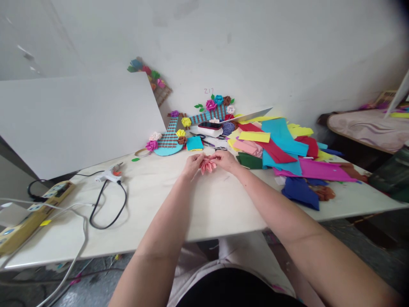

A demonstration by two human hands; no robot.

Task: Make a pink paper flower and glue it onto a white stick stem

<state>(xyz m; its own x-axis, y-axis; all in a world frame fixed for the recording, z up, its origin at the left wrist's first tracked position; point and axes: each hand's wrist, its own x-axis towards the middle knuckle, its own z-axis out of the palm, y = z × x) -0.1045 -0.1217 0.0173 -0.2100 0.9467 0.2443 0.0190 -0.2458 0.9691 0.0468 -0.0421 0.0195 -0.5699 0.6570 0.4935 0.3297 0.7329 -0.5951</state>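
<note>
Between my two hands is a pink paper flower with pointed petals, held just above the white table. My left hand grips its left side with the fingers closed. On the right side, my right hand pinches the flower's upper edge between thumb and fingers. Just beyond my hands lie a blue square of paper and scissors. A pile of coloured crepe paper spreads to the right of my right hand.
A white glue gun with a black cord lies at the left, near a yellow power strip. Blue flower-decorated cutouts lean at the back, beside a large white board. A phone rests on a white box.
</note>
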